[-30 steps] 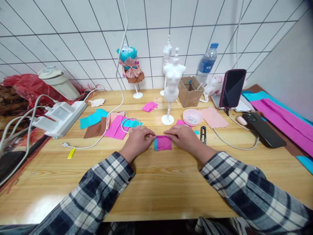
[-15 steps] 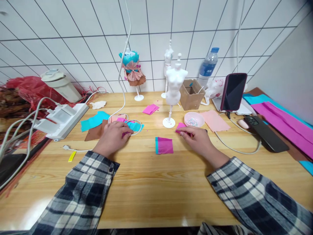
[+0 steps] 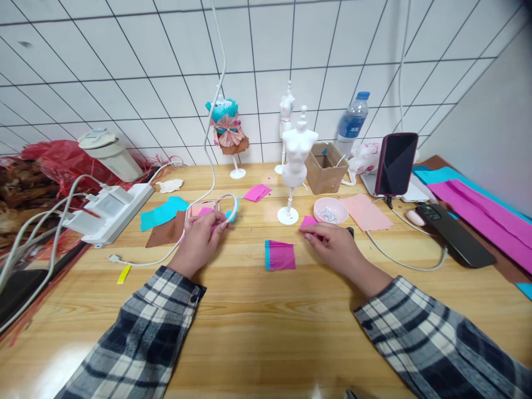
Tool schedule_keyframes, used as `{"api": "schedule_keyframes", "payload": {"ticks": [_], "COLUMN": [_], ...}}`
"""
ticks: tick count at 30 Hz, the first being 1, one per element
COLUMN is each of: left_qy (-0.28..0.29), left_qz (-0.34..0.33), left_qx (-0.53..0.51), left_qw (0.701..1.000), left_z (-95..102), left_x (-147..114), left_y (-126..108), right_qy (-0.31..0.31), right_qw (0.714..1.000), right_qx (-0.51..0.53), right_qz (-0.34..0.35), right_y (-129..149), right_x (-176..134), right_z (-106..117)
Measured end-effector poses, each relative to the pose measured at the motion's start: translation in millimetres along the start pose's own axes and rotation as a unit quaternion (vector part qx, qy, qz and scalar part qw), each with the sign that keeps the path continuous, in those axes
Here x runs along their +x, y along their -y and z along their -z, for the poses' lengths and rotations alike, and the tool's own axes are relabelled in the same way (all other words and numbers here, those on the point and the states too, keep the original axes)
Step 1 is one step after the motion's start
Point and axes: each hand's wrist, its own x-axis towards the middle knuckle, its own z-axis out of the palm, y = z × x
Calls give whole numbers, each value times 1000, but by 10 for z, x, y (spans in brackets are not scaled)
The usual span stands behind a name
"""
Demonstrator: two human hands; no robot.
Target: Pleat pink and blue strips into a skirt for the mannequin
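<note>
1. Left hand (image 3: 199,239): fingers curled at white cable loop (image 3: 235,203); grip unclear.
2. Right hand (image 3: 336,245): fingertips nearly together at magenta scrap (image 3: 308,221); hold unclear.
3. Pleated magenta piece (image 3: 282,256): between both hands' fingers, touching neither.

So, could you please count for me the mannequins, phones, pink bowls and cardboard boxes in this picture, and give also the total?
Mannequins: 3 (1 dressed, 2 bare)
Phones: 2
Pink bowl: 1
Cardboard box: 1
Total: 7
</note>
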Motion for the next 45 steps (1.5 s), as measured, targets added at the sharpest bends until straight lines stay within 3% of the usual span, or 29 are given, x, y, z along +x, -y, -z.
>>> {"api": "schedule_keyframes", "payload": {"ticks": [9, 15, 22, 25, 27, 32, 38, 45], "left_qy": [30, 75, 31, -1, -6, 56, 87, 25], "left_qz": [48, 113, 117, 68, -6, -103, -146, -204], "left_qx": [-124, 50, 9, -49, -159, -301, -276, -153], "left_qw": [991, 990, 993, 997, 987, 946, 946, 967], "left_z": [-6, 28, -31, -34, -58, -176, -183, -228], "left_x": [-29, -34, -42, -79, -138, -392, -592, -470], "left_y": [51, -9, 36, -70, -214, -678, -1017, -1083], "right_qy": [6, 42, 57, 2, -49, -112, -115, -160], "right_qw": [1000, 999, 997, 997, 995, 986, 979, 980], "right_qx": [-4, -3, -11, -23, -20, 2, 35, 32], "right_qz": [11, 18, 52, 70, 84, 120, 164, 112], "right_y": [36, 126, 119, 163, 248, 567, 714, 690], "right_x": [1, 32, 26, 7, -12, -79, -142, -167], "right_z": [-38, -101, -134, -86, -47, -8, -20, 0]}}
